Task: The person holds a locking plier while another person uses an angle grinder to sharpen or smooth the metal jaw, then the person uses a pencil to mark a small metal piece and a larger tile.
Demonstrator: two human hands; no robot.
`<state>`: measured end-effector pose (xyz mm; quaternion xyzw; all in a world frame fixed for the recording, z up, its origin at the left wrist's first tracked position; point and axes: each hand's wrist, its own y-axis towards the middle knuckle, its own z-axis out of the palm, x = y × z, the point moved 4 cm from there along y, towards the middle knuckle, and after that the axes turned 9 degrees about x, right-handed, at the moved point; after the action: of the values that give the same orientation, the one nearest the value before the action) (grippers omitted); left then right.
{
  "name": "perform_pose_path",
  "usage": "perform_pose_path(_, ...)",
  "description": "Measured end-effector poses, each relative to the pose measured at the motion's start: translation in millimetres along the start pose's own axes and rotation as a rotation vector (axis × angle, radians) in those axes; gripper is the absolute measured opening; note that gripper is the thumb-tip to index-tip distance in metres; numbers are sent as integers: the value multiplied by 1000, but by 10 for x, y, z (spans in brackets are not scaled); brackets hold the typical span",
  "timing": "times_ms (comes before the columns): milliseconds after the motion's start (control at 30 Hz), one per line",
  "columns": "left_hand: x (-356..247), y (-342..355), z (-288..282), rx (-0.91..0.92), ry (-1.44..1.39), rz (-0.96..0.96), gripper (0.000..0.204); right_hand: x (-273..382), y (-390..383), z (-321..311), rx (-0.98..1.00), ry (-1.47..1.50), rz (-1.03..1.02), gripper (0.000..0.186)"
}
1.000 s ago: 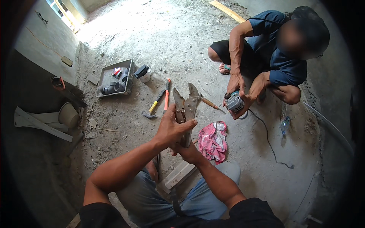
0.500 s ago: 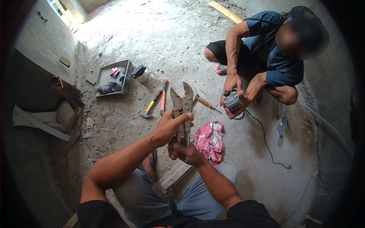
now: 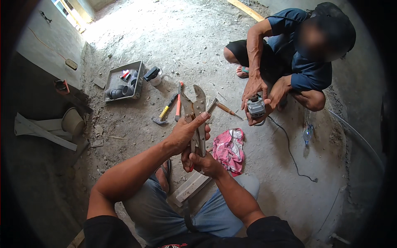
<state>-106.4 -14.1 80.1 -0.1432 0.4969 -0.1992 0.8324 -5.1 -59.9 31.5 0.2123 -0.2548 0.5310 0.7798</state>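
I hold a pair of large metal locking pliers upright in front of me, jaws apart and pointing away. My left hand wraps the upper part of the handles, thumb stretched up along one jaw. My right hand grips the lower end of the handles from beneath. A red and white cloth lies on the concrete floor just right of my hands. Opposite me a crouching person holds a grey angle grinder in both hands.
A hammer with a yellow handle, an orange-handled tool and a screwdriver lie on the floor beyond the pliers. A grey tray with pipe fittings sits far left. The grinder's black cord trails right. A wooden block lies between my knees.
Both hands and the pliers have stayed almost in place; my left thumb has stretched higher along the jaw. The view has shifted slightly. The other person still holds the grinder.
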Motion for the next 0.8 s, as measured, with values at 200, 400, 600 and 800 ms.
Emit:
perform_pose_path(200,-19,8,-77,-95,23,29,51,18,34,49,-7,-115,66,44)
perform_pose_path(400,-190,11,-246,-104,15,122,51,121,-22,-79,-149,-228,37,40)
perform_pose_path(600,-319,42,-374,-122,-29,210,53,202,-68,-136,-289,-339,27,48)
perform_pose_path(800,-397,40,-395,-138,-42,294,58,178,-68,-204,-431,-441,-62,39)
